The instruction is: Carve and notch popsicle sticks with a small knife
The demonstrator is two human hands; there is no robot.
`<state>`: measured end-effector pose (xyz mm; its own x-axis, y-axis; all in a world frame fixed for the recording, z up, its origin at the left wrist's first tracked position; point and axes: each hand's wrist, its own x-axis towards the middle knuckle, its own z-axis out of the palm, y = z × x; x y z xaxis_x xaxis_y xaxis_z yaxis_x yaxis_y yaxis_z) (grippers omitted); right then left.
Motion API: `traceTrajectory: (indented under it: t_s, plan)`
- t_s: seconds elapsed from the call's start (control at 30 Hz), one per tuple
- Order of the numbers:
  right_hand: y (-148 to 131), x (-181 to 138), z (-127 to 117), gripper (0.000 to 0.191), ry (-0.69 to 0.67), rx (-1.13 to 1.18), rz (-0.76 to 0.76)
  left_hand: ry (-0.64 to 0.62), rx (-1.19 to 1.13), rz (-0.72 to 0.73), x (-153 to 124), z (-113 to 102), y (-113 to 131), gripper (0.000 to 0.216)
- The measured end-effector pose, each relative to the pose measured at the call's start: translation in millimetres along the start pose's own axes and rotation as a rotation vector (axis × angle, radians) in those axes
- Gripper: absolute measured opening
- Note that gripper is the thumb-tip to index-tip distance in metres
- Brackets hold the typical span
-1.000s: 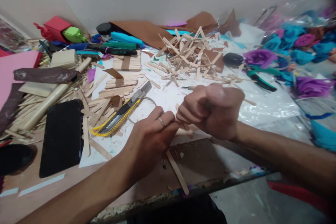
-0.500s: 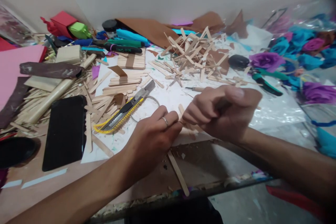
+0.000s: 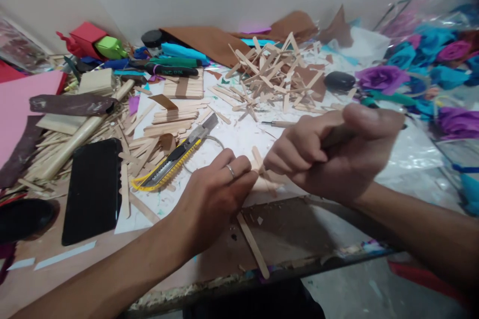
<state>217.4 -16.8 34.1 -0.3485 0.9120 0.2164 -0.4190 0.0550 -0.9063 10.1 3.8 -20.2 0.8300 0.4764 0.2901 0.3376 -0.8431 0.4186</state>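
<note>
My left hand, with a ring on one finger, is closed low over the front of the table. A wooden craft stick comes out from under it toward the table edge. Close by on the right, my right hand is wrapped round a tool with a greyish handle; its working end is hidden. The fingers of the two hands come close together. More craft sticks lie just behind them on white paper. A thin-bladed carving tool lies partly behind my right hand.
A yellow utility knife lies left of my hands, with a black phone beyond it. Loose craft sticks are heaped at the back. Purple and blue paper flowers fill the right side. The table's worn front edge runs below my arms.
My right hand has moved up and to the right with the greyish-handled tool, away from my left hand. My left hand and its craft stick have hardly moved.
</note>
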Motion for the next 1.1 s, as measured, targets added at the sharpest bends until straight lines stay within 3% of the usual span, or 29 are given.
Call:
traceTrajectory:
  t_s: [0.27,0.43,0.53,0.73,1.1]
  plan:
    - [13.1,3.9,-15.4,0.063,-0.17,0.009,-0.06,0.008,-0.002,0.002,0.8,0.4,0.6,0.018]
    - [13.4,4.0,-16.6,0.065,-0.167,0.003,-0.034,0.02,0.007,0.007,0.6,-0.4,2.2,0.018]
    - [15.7,3.7,-11.6,0.066,-0.13,0.005,-0.052,0.027,0.006,0.017,1.0,-0.6,2.2,0.019]
    - [21.6,6.8,7.0,0.067,0.113,0.08,-0.045,0.031,-0.003,-0.008,0.7,1.0,1.8,0.019]
    - [25.2,6.9,2.8,0.066,0.087,0.123,0.025,-0.009,0.087,0.031,1.5,-1.2,2.0,0.018]
